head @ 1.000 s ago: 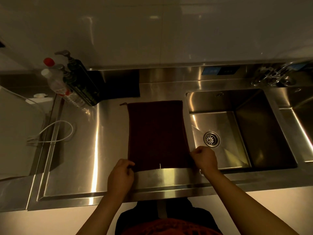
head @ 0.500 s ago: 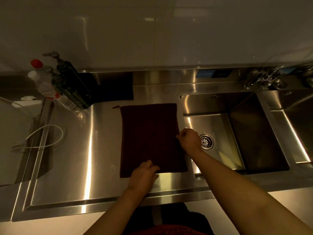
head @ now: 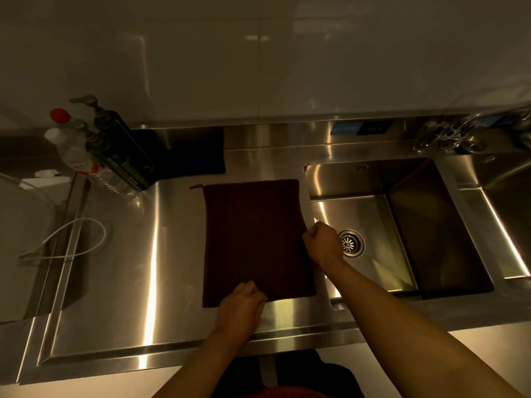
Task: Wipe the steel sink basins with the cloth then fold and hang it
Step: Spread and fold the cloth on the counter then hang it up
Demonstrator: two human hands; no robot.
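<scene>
**Cloth flat on the counter, both your hands at its edges**

The dark cloth [head: 253, 239] lies spread flat on the steel counter [head: 129, 268], just left of the sink basin [head: 402, 225]. Its right edge runs along the basin's left rim, and a small loop sticks out at its far left corner.

Your left hand [head: 241, 308] sits at the cloth's near edge, about midway along it, with the fingers curled onto the fabric; they appear to be pinching the hem, though the fingertips themselves are hard to make out in the dim light. Your right hand [head: 323, 244] is at the cloth's right edge, about halfway up, with the fingers clenched into a tight fist on the hem. That forearm crosses the basin's near left corner, and the drain [head: 352, 244] shows just beside the knuckles.

At the back left of the counter stand a dark pump bottle [head: 123, 150] and a clear bottle [head: 80, 156] with a red cap, touching each other. A white cable [head: 80, 239] loops at the counter's left side. The tap [head: 451, 133] is behind the basin, at the right.
</scene>
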